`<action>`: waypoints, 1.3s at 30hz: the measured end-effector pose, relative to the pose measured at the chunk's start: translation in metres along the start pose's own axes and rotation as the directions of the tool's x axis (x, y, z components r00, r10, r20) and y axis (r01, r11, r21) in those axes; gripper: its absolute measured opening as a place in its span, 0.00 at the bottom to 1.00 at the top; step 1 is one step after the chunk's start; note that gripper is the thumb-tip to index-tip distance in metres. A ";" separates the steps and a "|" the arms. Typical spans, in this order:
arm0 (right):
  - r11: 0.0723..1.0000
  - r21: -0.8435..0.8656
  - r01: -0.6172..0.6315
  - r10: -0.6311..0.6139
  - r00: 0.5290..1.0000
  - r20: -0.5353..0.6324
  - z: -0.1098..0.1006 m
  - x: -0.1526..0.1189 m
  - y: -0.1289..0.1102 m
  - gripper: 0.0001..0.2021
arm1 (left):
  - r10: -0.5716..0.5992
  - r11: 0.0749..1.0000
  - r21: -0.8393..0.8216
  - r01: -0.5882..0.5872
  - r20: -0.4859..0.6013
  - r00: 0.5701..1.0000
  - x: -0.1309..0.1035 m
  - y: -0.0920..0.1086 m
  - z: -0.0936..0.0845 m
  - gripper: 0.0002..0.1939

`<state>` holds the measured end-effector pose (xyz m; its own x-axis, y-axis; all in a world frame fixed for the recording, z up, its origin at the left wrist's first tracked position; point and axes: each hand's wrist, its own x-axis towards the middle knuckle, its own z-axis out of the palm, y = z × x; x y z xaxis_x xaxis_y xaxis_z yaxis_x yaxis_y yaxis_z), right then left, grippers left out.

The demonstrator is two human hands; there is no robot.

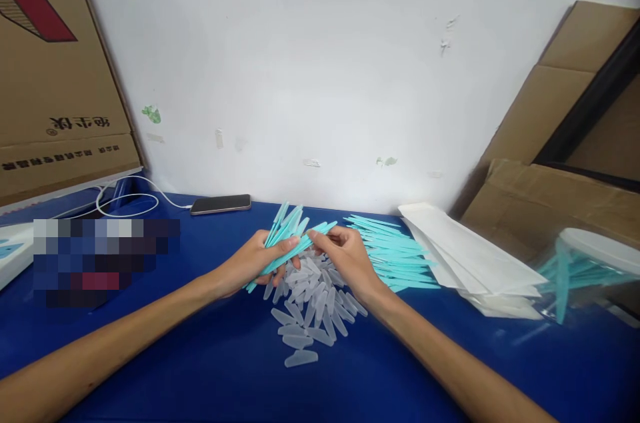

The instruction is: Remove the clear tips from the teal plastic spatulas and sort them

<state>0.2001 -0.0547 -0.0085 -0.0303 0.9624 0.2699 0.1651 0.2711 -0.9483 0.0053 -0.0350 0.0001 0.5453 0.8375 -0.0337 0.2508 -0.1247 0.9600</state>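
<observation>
My left hand (263,256) is closed around a bundle of thin turquoise sticks (283,251), which fan out past the thumb. Beside it, my right hand (345,253) pinches the end of a turquoise stick at the bundle's right side; some fingertips are hidden. Below both hands lies a loose pile of translucent whitish caps (313,296), with several spread toward the front. A stack of more turquoise sticks (400,253) rests just right of my right hand, roughly parallel to each other.
White paper sleeves (465,256) lie right of the stick stack. Farther right is a clear container (595,270) with turquoise sticks. A phone (221,204) with a white cable lies near the wall. Cardboard boxes (55,90) stand at both sides of the blue table (210,370).
</observation>
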 end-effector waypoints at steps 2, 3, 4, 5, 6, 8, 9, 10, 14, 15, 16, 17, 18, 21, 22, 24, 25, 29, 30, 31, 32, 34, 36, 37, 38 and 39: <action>1.000 0.005 -0.009 0.009 1.000 -0.030 -0.003 0.003 0.000 0.19 | -0.017 1.000 0.002 0.017 -0.016 1.000 0.000 0.000 0.000 0.28; 1.000 0.012 -0.009 0.009 0.999 -0.037 -0.005 0.004 0.000 0.19 | -0.028 1.000 0.002 0.028 -0.023 0.999 0.000 0.001 0.000 0.28; 1.000 0.015 -0.007 0.008 0.999 -0.045 -0.007 0.005 0.000 0.19 | -0.039 0.999 0.003 0.039 -0.028 0.999 0.000 0.002 0.000 0.28; 1.000 0.017 -0.005 0.006 0.998 -0.056 -0.009 0.006 -0.001 0.19 | -0.044 0.999 0.004 0.044 -0.032 0.999 -0.001 0.002 0.000 0.28; 1.000 0.020 -0.002 0.003 0.997 -0.072 -0.011 0.007 -0.002 0.19 | -0.046 0.999 0.005 0.046 -0.034 0.998 -0.001 0.003 -0.001 0.28; 0.999 0.038 0.004 -0.001 0.996 -0.095 -0.013 0.008 -0.005 0.19 | -0.040 0.999 0.007 0.040 -0.036 0.999 -0.001 0.003 -0.002 0.28; 0.998 0.062 0.005 0.001 0.995 -0.098 -0.014 0.008 -0.005 0.19 | -0.032 0.999 0.013 0.032 -0.038 0.999 -0.001 0.003 -0.002 0.28; 0.995 0.100 0.000 0.009 0.996 -0.085 -0.013 0.007 -0.006 0.19 | -0.019 1.000 0.022 0.020 -0.044 0.999 -0.001 0.003 -0.002 0.28; 0.932 0.341 -0.122 0.082 0.988 0.129 -0.003 0.002 -0.001 0.20 | 0.063 0.996 0.064 -0.056 -0.113 0.992 -0.002 0.001 -0.002 0.26; 0.912 0.376 -0.164 0.099 0.978 0.186 0.001 0.001 0.001 0.21 | 0.075 0.996 0.067 -0.067 -0.127 0.989 -0.002 0.001 -0.002 0.26; 0.902 0.388 -0.189 0.109 0.970 0.218 0.004 -0.001 0.003 0.23 | 0.080 0.995 0.066 -0.072 -0.135 0.988 -0.002 0.001 -0.001 0.26; 0.904 0.381 -0.193 0.114 0.969 0.220 0.007 -0.003 0.004 0.22 | 0.082 0.995 0.065 -0.074 -0.136 0.987 -0.002 0.001 0.000 0.26; 0.916 0.358 -0.178 0.112 0.974 0.198 0.009 -0.004 0.005 0.21 | 0.081 0.995 0.063 -0.073 -0.133 0.988 -0.002 0.001 0.001 0.26; 0.962 0.257 -0.097 0.078 0.994 0.082 0.009 -0.004 0.006 0.19 | 0.066 0.996 0.070 -0.058 -0.115 0.991 -0.001 0.001 0.002 0.27; 0.971 0.227 -0.076 0.066 0.997 0.050 0.007 -0.003 0.005 0.18 | 0.055 0.996 0.076 -0.046 -0.109 0.992 -0.001 0.000 0.002 0.28; 0.979 0.201 -0.036 0.038 0.999 -0.009 -0.002 0.003 0.003 0.18 | 0.041 0.997 0.073 -0.034 -0.109 0.993 0.000 -0.001 0.001 0.28; 0.980 0.201 -0.011 0.020 0.999 -0.041 -0.008 0.007 0.001 0.18 | 0.043 0.998 0.054 -0.037 -0.112 0.993 0.000 -0.002 0.000 0.28; 0.979 0.197 0.053 -0.041 0.997 -0.067 -0.050 0.027 -0.010 0.19 | 0.054 0.997 -0.039 -0.059 -0.124 0.991 0.001 0.000 -0.004 0.22; 0.988 0.150 0.047 -0.040 0.998 -0.048 -0.064 0.031 -0.013 0.19 | 0.049 0.997 -0.045 -0.055 -0.124 0.991 0.000 0.001 -0.005 0.22; 0.998 0.056 0.034 -0.033 0.999 -0.019 -0.078 0.035 -0.015 0.19 | 0.043 0.998 -0.044 -0.049 -0.124 0.991 0.000 0.002 -0.005 0.22; 0.995 -0.089 0.044 -0.044 0.999 0.000 -0.091 0.038 -0.017 0.18 | 0.036 0.998 -0.044 -0.042 -0.122 0.992 0.000 0.002 -0.005 0.22; 0.883 -0.453 0.124 -0.116 0.992 0.045 -0.116 0.041 -0.018 0.16 | 0.026 0.998 -0.051 -0.032 -0.117 0.993 -0.001 0.003 -0.005 0.22; 0.633 -0.760 0.145 -0.118 0.989 0.091 -0.134 0.043 -0.016 0.16 | 0.022 0.997 -0.065 -0.030 -0.117 0.993 -0.001 0.001 -0.004 0.23; 0.496 -0.859 0.129 -0.088 0.991 0.098 -0.141 0.044 -0.015 0.16 | 0.019 0.997 -0.074 -0.028 -0.116 0.993 0.000 -0.001 -0.004 0.23; 0.371 -0.922 0.110 -0.038 0.994 0.103 -0.146 0.044 -0.013 0.16 | 0.014 0.996 -0.085 -0.024 -0.115 0.993 0.000 -0.002 -0.004 0.22; 0.274 -0.957 0.097 0.021 0.994 0.107 -0.150 0.044 -0.010 0.16 | 0.006 0.995 -0.095 -0.016 -0.108 0.994 0.001 -0.004 -0.005 0.22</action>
<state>0.3445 -0.0171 0.0384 -0.1320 0.9641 0.2303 0.9855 0.1526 -0.0740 0.0011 -0.0313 -0.0021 0.4572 0.8894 0.0025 0.1648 -0.0875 0.9824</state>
